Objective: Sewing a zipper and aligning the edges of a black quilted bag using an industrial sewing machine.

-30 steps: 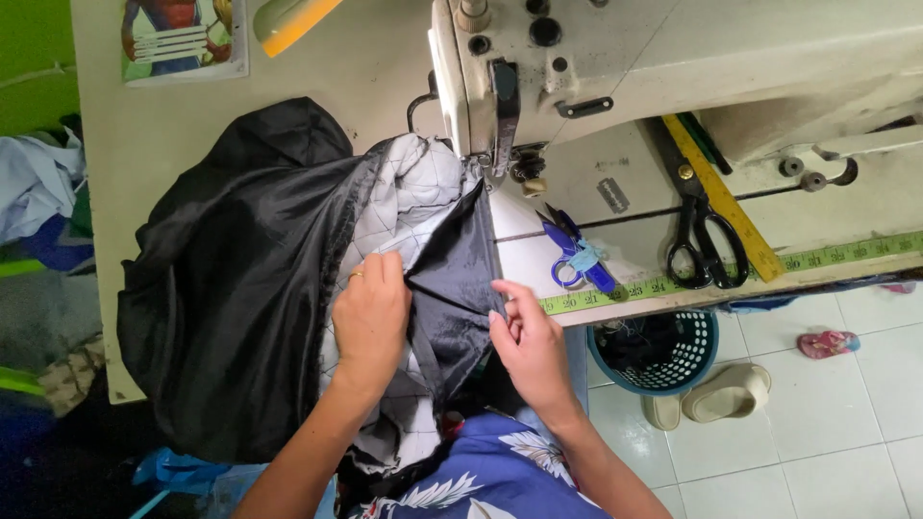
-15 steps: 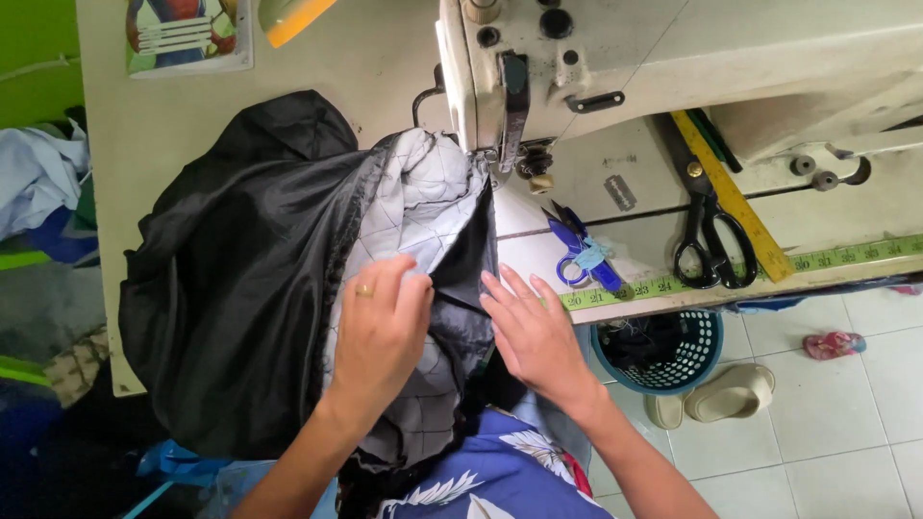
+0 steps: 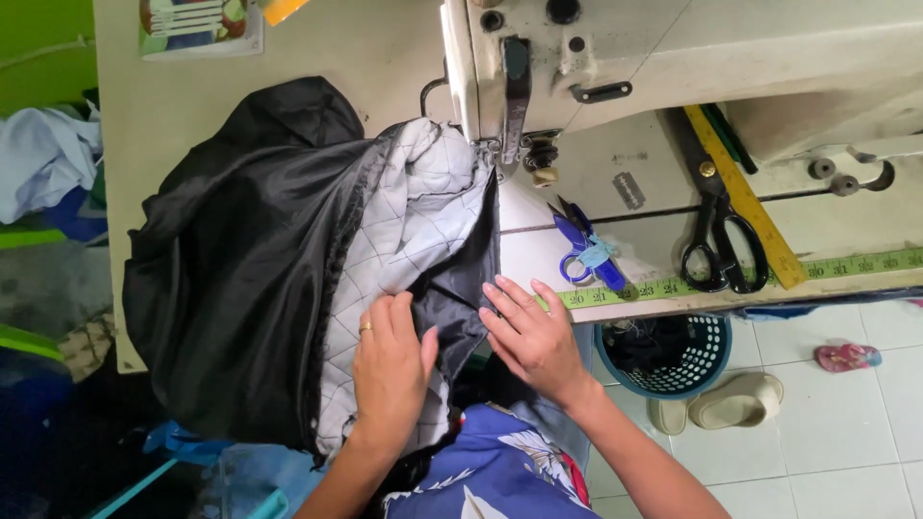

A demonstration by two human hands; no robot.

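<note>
Lying flat at lower centre of the frame, the left hand (image 3: 389,370) pressed open on the grey quilted lining (image 3: 409,240) of a shiny black jacket (image 3: 240,259). Right hand (image 3: 529,332), fingers spread and holding nothing, rested on the garment's dark edge just beside it. Fabric ran up under the cream sewing machine (image 3: 615,58) at upper centre; small blue thread snips (image 3: 582,255) lay to the right.

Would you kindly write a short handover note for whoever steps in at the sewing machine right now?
Left hand: flat on the grey quilted lining, a ring on one finger.
Right hand: open, fingertips on the dark fabric panel at the table edge.
Black jacket: spread on the table, its lining edge up at the sewing machine presser foot.
Blue thread snips and black scissors lie to the right.
No finished seam is visible; stitching appears left.
</note>
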